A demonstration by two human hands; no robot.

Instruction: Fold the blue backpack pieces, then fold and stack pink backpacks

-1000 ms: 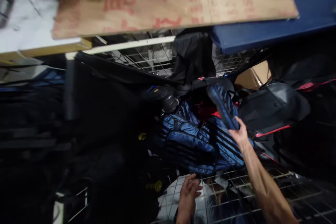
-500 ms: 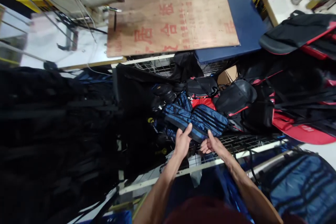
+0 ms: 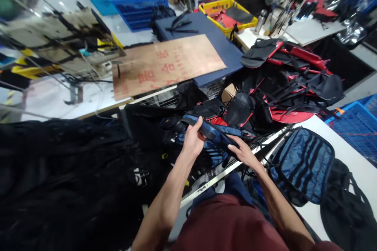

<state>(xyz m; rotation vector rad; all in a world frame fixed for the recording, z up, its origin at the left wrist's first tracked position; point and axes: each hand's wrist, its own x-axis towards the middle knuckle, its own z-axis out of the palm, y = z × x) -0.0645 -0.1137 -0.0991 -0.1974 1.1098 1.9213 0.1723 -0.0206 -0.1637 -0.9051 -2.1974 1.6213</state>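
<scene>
Between both hands — blue-black piece

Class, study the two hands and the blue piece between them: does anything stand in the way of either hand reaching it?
Nothing visible does. The left hand grips the blue piece directly; the right hand is at its right end.

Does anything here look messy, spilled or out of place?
Nothing looks spilled. The black-and-red pieces lie in a jumbled heap, straps tangled. The wooden board lies slantwise, reaching from the white table onto the dark blue surface. The blue piece in the left hand shows no obvious damage.
</scene>
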